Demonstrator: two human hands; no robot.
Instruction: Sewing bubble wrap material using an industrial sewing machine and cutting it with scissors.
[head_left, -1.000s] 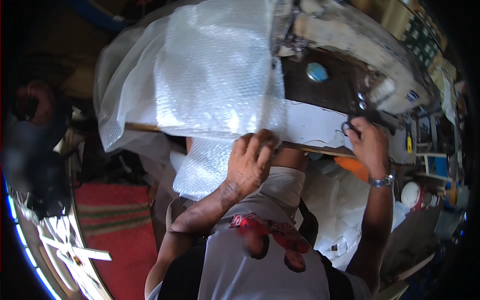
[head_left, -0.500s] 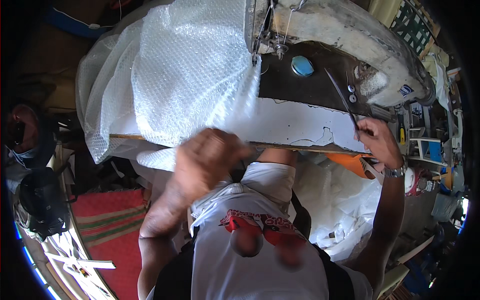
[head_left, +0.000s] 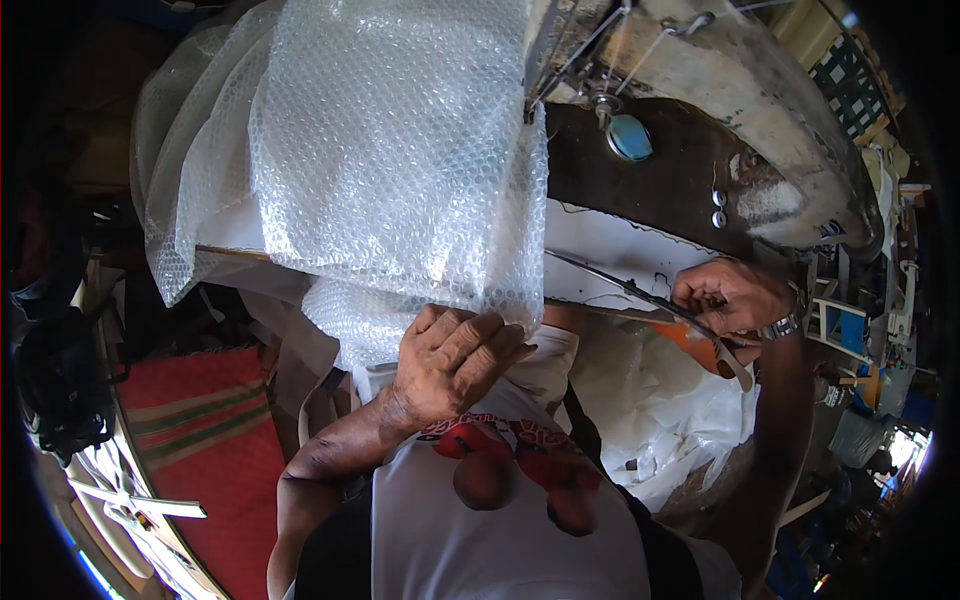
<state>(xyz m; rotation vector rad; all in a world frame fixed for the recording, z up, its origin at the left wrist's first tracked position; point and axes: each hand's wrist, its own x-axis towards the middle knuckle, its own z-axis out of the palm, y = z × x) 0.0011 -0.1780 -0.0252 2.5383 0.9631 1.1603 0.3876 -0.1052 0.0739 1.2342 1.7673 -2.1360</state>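
Note:
A large sheet of clear bubble wrap (head_left: pixel 380 150) lies over the sewing table, its right edge running under the needle area of a worn sewing machine (head_left: pixel 740 90). My left hand (head_left: pixel 450 360) is closed on the wrap's near edge, at the table front, fingers bent and pinching it. To the right, my right hand (head_left: pixel 730 297) grips a pair of long dark scissors (head_left: pixel 640 292). Their tip points left and reaches the wrap's right edge; a handle loop hangs below the hand. Whether the blades are parted I cannot tell.
On the machine bed are a blue round object (head_left: pixel 629 138) and two small white bobbins (head_left: pixel 719 208). The white tabletop strip (head_left: pixel 600 235) is chipped. Crumpled clear plastic (head_left: pixel 650 400) lies below on the right, a red striped mat (head_left: pixel 205 420) at left.
My left hand has gone from a blurred sweep to gripping the wrap's near edge. The scissors have swung from pointing away to pointing left at the wrap, which now hangs straighter.

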